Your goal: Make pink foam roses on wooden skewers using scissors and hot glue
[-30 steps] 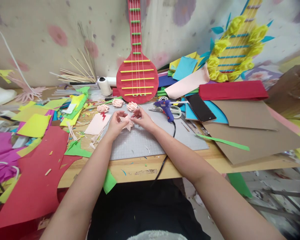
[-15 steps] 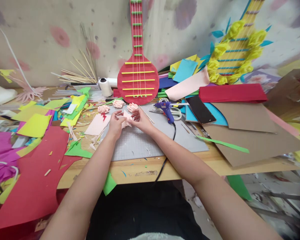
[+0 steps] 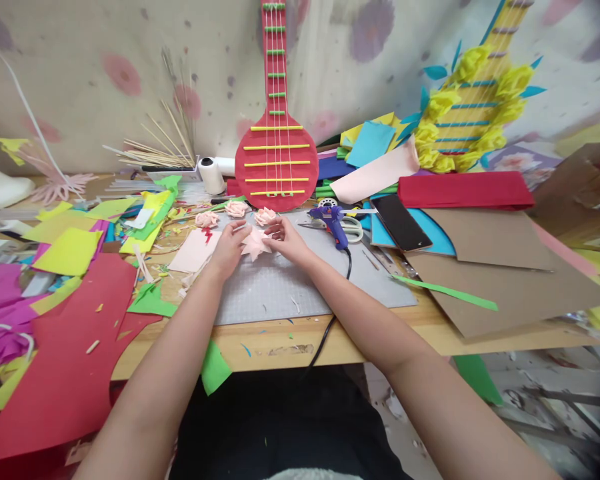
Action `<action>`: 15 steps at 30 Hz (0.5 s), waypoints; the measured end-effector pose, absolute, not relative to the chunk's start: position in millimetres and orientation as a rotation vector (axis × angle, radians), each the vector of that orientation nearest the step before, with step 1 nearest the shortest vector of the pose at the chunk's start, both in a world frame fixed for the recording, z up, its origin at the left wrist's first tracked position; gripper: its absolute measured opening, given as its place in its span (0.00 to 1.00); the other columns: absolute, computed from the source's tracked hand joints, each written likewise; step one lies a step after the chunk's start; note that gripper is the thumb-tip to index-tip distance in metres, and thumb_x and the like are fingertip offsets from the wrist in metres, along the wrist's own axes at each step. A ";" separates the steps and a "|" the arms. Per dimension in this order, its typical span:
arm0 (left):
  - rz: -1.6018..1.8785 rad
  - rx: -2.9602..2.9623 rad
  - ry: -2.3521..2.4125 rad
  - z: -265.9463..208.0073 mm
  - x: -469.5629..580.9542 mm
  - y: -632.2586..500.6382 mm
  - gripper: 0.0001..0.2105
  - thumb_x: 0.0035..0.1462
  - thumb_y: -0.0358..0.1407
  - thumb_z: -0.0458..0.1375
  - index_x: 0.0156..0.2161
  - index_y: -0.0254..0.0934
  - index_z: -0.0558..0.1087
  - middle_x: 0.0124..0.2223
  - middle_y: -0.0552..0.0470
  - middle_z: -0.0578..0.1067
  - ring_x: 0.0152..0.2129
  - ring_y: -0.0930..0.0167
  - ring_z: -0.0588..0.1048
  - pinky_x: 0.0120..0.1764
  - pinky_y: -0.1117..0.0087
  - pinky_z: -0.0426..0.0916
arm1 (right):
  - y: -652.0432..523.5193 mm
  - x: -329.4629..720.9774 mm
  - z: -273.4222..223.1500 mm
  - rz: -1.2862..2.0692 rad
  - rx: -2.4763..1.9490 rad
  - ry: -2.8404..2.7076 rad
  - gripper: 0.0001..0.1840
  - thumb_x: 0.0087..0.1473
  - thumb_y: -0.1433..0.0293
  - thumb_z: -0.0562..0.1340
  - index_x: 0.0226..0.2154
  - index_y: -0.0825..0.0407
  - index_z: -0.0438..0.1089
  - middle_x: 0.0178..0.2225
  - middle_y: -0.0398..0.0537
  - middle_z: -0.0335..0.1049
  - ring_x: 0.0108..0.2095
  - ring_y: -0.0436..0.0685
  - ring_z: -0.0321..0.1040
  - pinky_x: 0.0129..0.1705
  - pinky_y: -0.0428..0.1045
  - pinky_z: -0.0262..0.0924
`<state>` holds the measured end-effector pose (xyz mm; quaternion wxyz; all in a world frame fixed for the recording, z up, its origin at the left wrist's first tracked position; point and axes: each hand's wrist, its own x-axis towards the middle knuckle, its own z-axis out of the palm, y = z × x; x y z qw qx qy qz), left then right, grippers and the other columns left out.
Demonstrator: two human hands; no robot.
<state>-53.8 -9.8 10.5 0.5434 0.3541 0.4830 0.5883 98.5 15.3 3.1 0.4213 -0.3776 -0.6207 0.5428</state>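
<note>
Between my hands is a pale pink paper flower (image 3: 255,244) with pointed petals, just above the grey cutting mat (image 3: 280,293). My left hand (image 3: 231,248) grips its left side with curled fingers. At its right edge my right hand (image 3: 286,241) pinches a petal between thumb and fingers. Behind my hands lie finished-looking pink roses: one rose (image 3: 207,219) at the left, another rose (image 3: 237,209) in the middle and a third rose (image 3: 265,216) close to my right fingertips. A pink sheet (image 3: 194,251) with a red mark lies left of my left hand.
A blue glue gun (image 3: 333,225) rests on the mat, its black cord (image 3: 325,343) hanging over the table edge. Scissors (image 3: 353,229) lie beside it. A red paper lute (image 3: 277,160) leans at the back. A phone (image 3: 401,222) and cardboard (image 3: 500,287) lie right; coloured scraps (image 3: 75,250) crowd the left.
The pink flower now shows more of its petals, spread toward me. My hands have shifted slightly apart around it, and the small stick behind my right hand is no longer visible.
</note>
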 end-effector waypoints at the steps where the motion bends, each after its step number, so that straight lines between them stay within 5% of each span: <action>1: 1.341 0.828 1.132 13.7 -56.6 -9.1 0.18 0.39 0.42 0.63 0.36 0.37 0.67 0.32 0.52 0.70 0.27 0.73 0.71 0.30 0.71 0.66 | 16.4 100.6 3.2 1.364 -0.954 -1.557 0.22 0.37 0.67 0.63 0.37 0.49 0.54 0.34 0.43 0.64 0.30 0.49 0.61 0.35 0.49 0.60; 4: 1.220 0.839 1.173 23.6 -65.5 -6.7 0.16 0.42 0.45 0.61 0.34 0.36 0.68 0.35 0.48 0.72 0.31 0.70 0.73 0.30 0.70 0.66 | 19.1 106.6 2.9 1.351 -0.949 -1.603 0.22 0.37 0.69 0.62 0.37 0.49 0.55 0.35 0.43 0.64 0.33 0.51 0.62 0.36 0.49 0.60; 10: 1.042 1.202 1.419 37.4 -71.1 -0.6 0.22 0.32 0.35 0.67 0.37 0.36 0.69 0.35 0.47 0.74 0.32 0.67 0.73 0.33 0.66 0.65 | 19.6 106.6 -0.1 1.249 -0.923 -1.761 0.21 0.40 0.70 0.60 0.39 0.49 0.55 0.35 0.43 0.63 0.33 0.50 0.63 0.38 0.50 0.61; 15: 0.920 1.357 1.518 41.7 -63.7 2.4 0.22 0.32 0.30 0.67 0.37 0.35 0.68 0.35 0.48 0.73 0.30 0.68 0.73 0.35 0.65 0.66 | 21.7 106.1 -2.4 1.199 -0.834 -1.797 0.22 0.42 0.68 0.59 0.42 0.49 0.55 0.40 0.47 0.65 0.43 0.53 0.64 0.46 0.53 0.60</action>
